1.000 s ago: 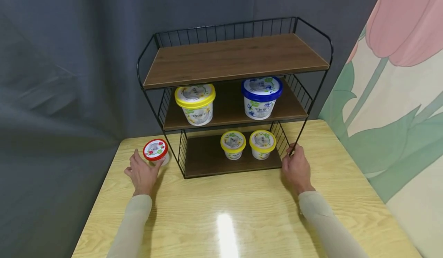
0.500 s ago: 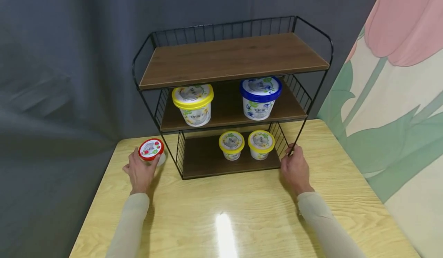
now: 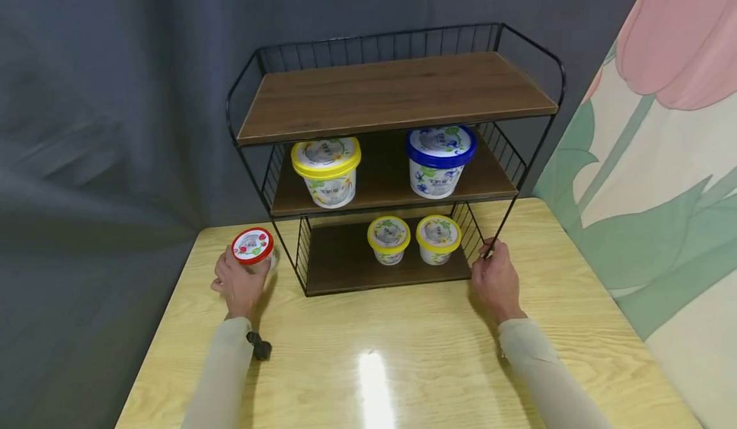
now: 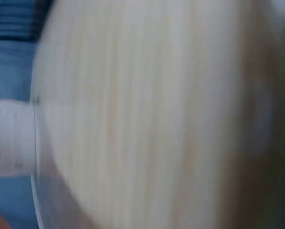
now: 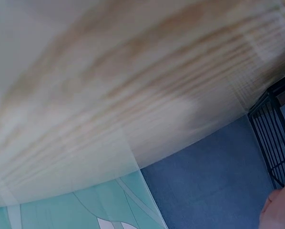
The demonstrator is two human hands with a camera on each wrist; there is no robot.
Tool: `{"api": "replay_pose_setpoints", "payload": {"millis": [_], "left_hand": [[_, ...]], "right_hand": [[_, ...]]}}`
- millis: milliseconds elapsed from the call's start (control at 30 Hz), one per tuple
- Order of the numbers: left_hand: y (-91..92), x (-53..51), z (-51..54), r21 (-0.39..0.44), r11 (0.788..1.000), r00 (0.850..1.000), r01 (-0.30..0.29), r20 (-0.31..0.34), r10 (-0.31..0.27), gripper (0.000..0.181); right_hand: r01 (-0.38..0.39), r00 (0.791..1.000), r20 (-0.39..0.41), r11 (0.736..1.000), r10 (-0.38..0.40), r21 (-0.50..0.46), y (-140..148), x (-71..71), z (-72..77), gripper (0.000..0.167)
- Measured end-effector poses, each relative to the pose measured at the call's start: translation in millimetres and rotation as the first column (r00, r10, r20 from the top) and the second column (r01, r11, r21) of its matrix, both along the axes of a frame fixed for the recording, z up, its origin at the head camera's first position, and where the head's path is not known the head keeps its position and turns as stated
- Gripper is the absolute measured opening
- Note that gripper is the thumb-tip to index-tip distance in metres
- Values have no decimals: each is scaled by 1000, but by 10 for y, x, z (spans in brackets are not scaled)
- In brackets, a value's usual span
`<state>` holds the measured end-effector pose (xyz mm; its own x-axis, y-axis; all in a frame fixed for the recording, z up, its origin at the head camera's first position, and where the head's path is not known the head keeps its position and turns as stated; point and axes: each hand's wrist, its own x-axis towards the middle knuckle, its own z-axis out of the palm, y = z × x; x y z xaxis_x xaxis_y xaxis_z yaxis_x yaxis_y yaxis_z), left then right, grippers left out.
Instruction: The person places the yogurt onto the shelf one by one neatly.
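My left hand (image 3: 242,288) holds a small red-lidded tub (image 3: 252,245) on the table, left of the shelf rack. The thumb lies along the tub's right side, and other fingers reach its left. At the rack's lower right front corner, my right hand (image 3: 496,282) grips the black wire frame. The wooden rack (image 3: 397,96) has three boards. Its middle board bears a large yellow-lidded tub (image 3: 327,173) and a large blue-lidded tub (image 3: 440,163). Two small yellow-lidded tubs, a left one (image 3: 389,240) and a right one (image 3: 439,240), stand upright on the bottom board.
The light wooden table (image 3: 322,358) runs in front of the rack and to both sides. Behind hangs a dark curtain (image 3: 126,128). A tulip-patterned wall (image 3: 650,179) borders the right. A small dark object (image 3: 260,346) sits by the left cuff.
My left fingers have drawn in around the red-lidded tub, which has shifted slightly left beside the rack. The right hand stays on the frame. The head view has shifted slightly.
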<state>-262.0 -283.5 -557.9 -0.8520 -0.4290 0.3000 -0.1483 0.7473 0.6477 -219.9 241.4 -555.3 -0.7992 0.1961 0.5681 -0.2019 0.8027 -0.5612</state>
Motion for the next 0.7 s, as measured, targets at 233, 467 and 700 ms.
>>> {"api": "replay_pose_setpoints", "payload": {"millis": [233,467,700], "left_hand": [[31,-60,150,-84,994,997,-69,39,72,117],[-77,-108,233,8,1000,997,-5,81,5,105],[-256,-98,475,134,964,903,230,340,-262,111]], "right_hand": [[-5,1000,3,1000,5,-14,0,3,-5,31],[-22,999,-39,1000,22,16,39,-45,4,34],[-8,999,37,999,9,-31,21,-6,17,33]]}}
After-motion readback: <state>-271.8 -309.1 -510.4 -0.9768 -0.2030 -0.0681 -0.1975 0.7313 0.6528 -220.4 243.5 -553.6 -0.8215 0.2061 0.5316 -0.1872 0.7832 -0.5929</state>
